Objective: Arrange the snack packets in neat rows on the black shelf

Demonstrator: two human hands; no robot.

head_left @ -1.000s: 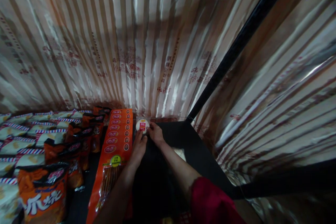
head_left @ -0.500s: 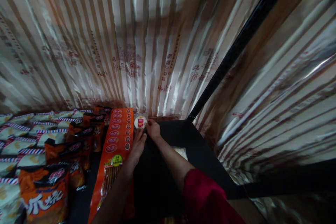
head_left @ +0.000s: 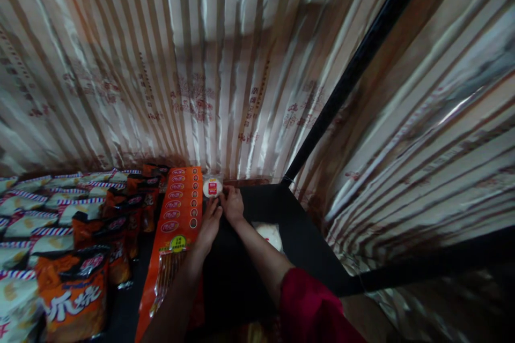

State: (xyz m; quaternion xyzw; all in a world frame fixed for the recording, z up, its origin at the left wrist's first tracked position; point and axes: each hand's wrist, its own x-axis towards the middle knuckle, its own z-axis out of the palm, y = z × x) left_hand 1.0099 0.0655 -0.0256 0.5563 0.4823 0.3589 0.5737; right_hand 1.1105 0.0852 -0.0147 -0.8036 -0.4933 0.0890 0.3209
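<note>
A clear packet [head_left: 212, 188] with a round white item and a red label lies at the back of the black shelf, against the orange snack packs [head_left: 177, 209]. Stretched fingers of my left hand [head_left: 210, 223] rest at its front edge. With bent fingers, my right hand [head_left: 232, 203] pinches its right corner, though the fingertips are partly hidden. Another clear packet [head_left: 270, 235] with a round white item lies apart on the shelf, partly behind my right forearm.
Rows of orange-and-black bags [head_left: 74, 295] and pale bags with striped tops [head_left: 64, 211] fill the left side. Behind the black shelf [head_left: 289, 225] hangs a shiny pleated curtain [head_left: 225, 91]. A black post [head_left: 354, 75] slants up from the back right corner.
The view has shifted slightly, showing more of the second packet by my right forearm. Both hands stay at the back packet; my right fingers have shifted slightly along its edge.
</note>
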